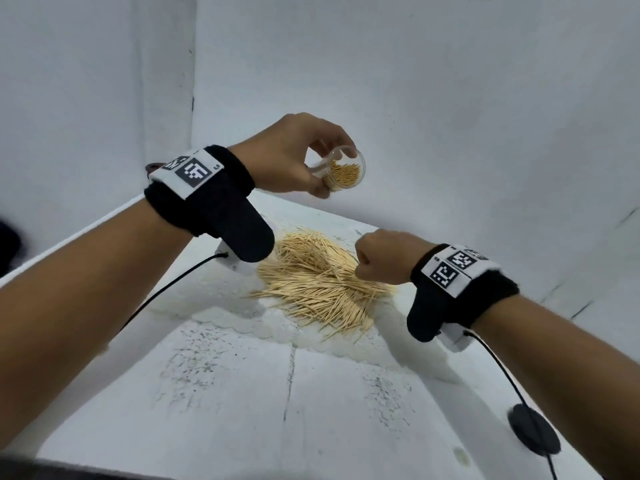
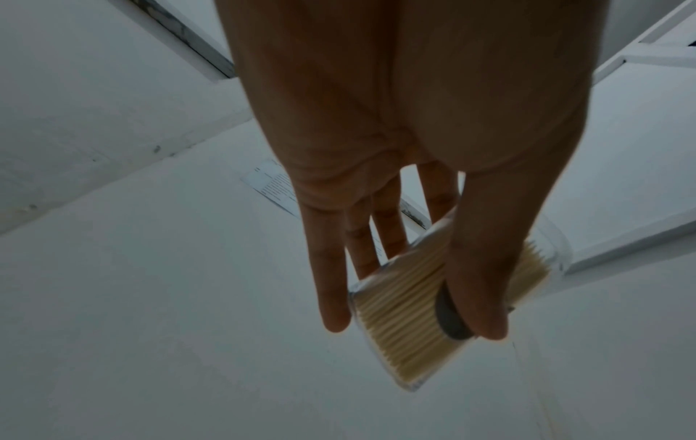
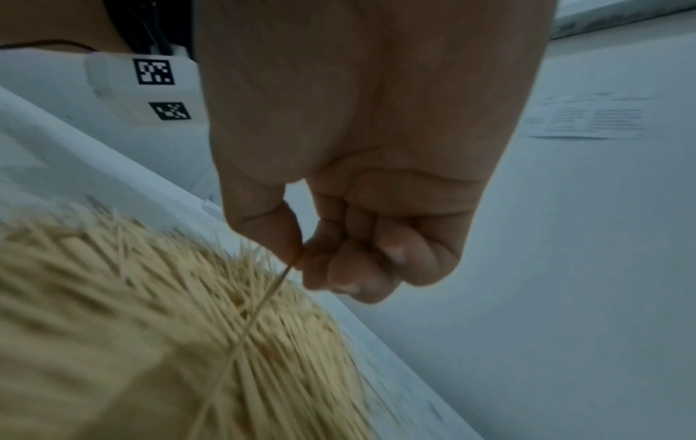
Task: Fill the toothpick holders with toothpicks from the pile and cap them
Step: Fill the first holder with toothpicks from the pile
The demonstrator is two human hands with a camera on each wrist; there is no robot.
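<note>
Nearest, the right hand pinches one thin toothpick between thumb and fingers, just above the pile of pale wooden sticks spread on the white table. Farther and to the left, the left hand grips a clear holder, raised and tilted, uncapped and packed with toothpicks.

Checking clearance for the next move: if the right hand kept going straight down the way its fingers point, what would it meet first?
Most likely the toothpick pile: the right hand hangs just above its right edge, pinching one toothpick. Depth is unclear.
</note>
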